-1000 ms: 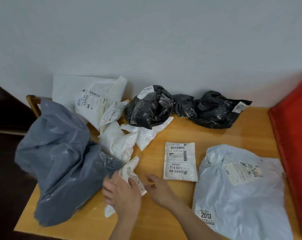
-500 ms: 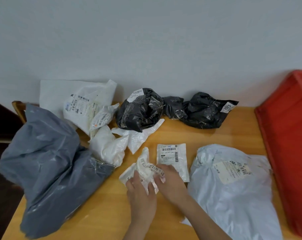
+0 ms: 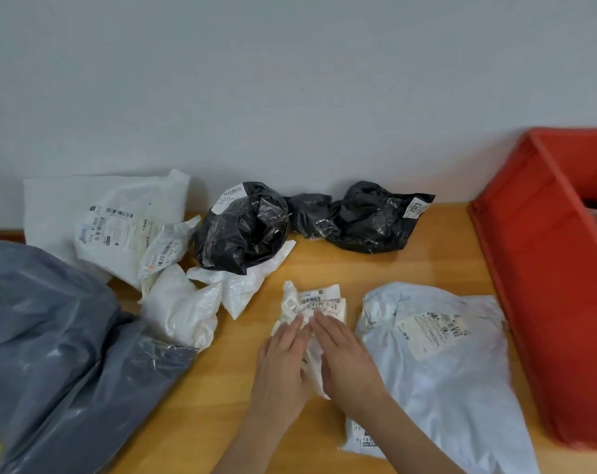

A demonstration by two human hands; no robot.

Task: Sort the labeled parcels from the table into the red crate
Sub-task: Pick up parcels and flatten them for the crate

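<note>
Both hands work one item at the table [image 3: 375, 268] centre. The left hand [image 3: 281, 366] and right hand [image 3: 346, 362] lie side by side on a small white parcel [image 3: 312, 304], fingers nearly straight and pressed against its crumpled film. Whether any finger curls under the film cannot be told. The parcel rests on the table, well left of the red crate [image 3: 543, 302], with its barcode label facing up.

Progress, judged from the layout: early stage. The crate holds at least one item, seen only at the frame edge inside its far corner. Most parcels remain on the table:

- Pale blue bag [image 3: 440, 364], just left of the crate, touching the right forearm.
- Two black bags [image 3: 246, 230] [image 3: 369, 220], left of the crate against the wall.
- White bags [image 3: 119, 227], further left.
- Large grey bag [image 3: 57, 354], farthest from the crate.

Next requirement: grip the small parcel and carry it rightward over the crate wall.
</note>
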